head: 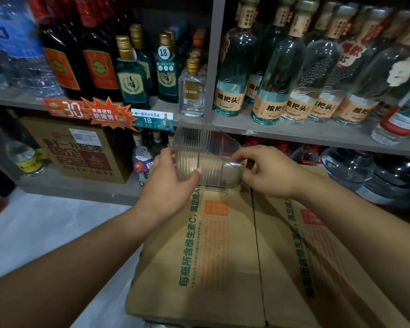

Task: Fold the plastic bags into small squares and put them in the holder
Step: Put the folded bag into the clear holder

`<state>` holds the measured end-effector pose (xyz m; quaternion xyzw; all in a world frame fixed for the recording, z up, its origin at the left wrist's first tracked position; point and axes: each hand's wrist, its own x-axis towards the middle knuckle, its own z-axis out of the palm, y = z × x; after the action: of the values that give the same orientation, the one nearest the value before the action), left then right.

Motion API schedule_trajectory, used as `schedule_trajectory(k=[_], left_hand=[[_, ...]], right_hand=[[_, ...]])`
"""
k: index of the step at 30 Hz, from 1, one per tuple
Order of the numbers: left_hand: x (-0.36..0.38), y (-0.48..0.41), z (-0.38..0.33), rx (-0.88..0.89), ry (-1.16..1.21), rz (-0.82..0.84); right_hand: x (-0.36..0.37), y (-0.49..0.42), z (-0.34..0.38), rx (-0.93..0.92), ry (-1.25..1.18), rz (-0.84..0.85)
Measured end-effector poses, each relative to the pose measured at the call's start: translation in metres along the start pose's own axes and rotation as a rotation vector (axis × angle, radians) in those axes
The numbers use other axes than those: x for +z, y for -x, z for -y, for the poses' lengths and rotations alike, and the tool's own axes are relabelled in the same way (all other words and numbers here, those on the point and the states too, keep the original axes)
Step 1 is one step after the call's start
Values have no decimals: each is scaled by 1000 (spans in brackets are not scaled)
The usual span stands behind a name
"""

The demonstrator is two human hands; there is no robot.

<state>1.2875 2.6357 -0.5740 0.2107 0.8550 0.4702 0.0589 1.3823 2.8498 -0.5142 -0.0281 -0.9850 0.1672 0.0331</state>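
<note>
Your left hand (171,183) grips one end of the clear ribbed plastic bag (194,147) and your right hand (270,171) pinches its other edge, just above the far end of the cardboard box (223,256).
Hold the film taut between both hands, bring the pinched edge across squarely so the ribs line up, then press the crease flat on the box top; slack film will likely spring open. How many layers are folded is unclear: the film blends into the box behind it, its upper flap fades against the shelf (317,133) beyond the box, and no holder shows.
</note>
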Motion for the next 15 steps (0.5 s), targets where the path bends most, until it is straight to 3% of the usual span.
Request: schedule_trajectory(k=[8,15], left_hand=[[-2,4,3,-37,-19,45],[-21,28,-3,-47,-69,24]], right_hand=[[20,14,12,38,90,-44],[15,29,12,73,72,-232]])
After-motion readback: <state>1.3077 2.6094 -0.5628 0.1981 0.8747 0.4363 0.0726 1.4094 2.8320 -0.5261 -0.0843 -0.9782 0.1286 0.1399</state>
